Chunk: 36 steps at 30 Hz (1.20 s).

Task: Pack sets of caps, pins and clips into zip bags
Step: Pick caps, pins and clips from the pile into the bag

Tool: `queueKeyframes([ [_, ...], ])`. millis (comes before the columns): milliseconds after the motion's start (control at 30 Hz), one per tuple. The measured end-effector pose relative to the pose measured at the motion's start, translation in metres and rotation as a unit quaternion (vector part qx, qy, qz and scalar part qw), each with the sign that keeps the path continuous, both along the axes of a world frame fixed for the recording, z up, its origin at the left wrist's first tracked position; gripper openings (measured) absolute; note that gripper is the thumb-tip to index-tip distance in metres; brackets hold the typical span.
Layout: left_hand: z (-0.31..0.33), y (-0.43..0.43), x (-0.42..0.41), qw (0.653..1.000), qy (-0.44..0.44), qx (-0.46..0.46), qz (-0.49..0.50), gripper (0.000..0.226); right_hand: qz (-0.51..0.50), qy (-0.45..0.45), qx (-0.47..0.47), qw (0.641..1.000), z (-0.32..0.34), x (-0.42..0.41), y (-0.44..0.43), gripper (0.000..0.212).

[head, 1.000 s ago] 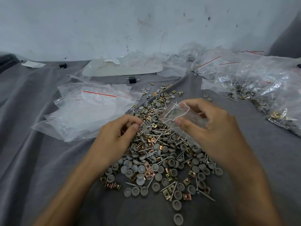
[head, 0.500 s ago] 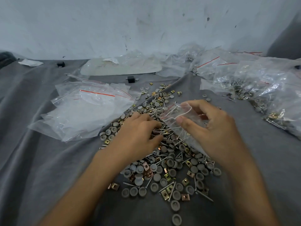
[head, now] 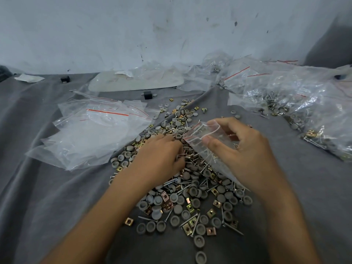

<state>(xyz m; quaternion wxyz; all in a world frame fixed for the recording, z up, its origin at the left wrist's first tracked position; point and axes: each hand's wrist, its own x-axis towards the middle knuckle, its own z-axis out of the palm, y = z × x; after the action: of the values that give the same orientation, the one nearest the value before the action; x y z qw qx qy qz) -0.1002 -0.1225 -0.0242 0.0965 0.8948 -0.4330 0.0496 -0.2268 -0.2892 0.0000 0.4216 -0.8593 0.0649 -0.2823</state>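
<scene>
A loose pile of grey round caps, thin metal pins and brass square clips (head: 190, 199) lies on the grey cloth in front of me. My right hand (head: 247, 155) pinches a small clear zip bag (head: 202, 130) with a red seal line, holding its mouth open to the left over the pile. My left hand (head: 160, 157) lies palm down on the pile right at the bag's mouth. Its fingers are curled round a few pins (head: 183, 155), which stick out from under them. The fingertips are hidden.
A stack of empty zip bags (head: 95, 134) lies to the left of the pile. Clear bags filled with parts (head: 304, 103) are heaped at the right and back. A small black block (head: 147, 95) and a pale flat tray (head: 137, 82) sit near the wall.
My left hand has moved right across the pile, from its left side up to the bag's mouth. My right hand has kept the bag open in about the same place.
</scene>
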Motion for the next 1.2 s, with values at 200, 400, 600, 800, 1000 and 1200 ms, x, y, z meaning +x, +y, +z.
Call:
queueKeyframes([
  [200,0.004,0.021,-0.006,0.981,0.100,-0.164,0.025,0.008,-0.004,0.016,-0.007,1.000,-0.002,0.001,-0.001,0.030],
  [400,0.007,0.048,-0.007,0.946,0.131,-0.288,0.064,0.014,0.014,0.052,-0.024,0.998,-0.002,0.002,0.000,0.039],
  [600,0.009,0.054,-0.015,0.931,0.136,-0.333,0.056,0.013,0.025,0.064,-0.031,0.997,-0.004,0.003,0.004,0.040],
  [800,0.009,0.038,-0.030,0.952,0.120,-0.279,0.026,0.005,0.058,0.082,-0.044,0.994,-0.003,0.005,0.011,0.034],
  [1000,0.005,0.035,-0.031,0.952,0.099,-0.287,0.035,0.021,0.063,0.077,-0.037,0.994,-0.002,0.005,0.010,0.032],
  [1200,0.005,0.035,-0.032,0.953,0.098,-0.285,0.043,0.025,0.064,0.076,-0.049,0.994,-0.002,0.005,0.012,0.030],
])
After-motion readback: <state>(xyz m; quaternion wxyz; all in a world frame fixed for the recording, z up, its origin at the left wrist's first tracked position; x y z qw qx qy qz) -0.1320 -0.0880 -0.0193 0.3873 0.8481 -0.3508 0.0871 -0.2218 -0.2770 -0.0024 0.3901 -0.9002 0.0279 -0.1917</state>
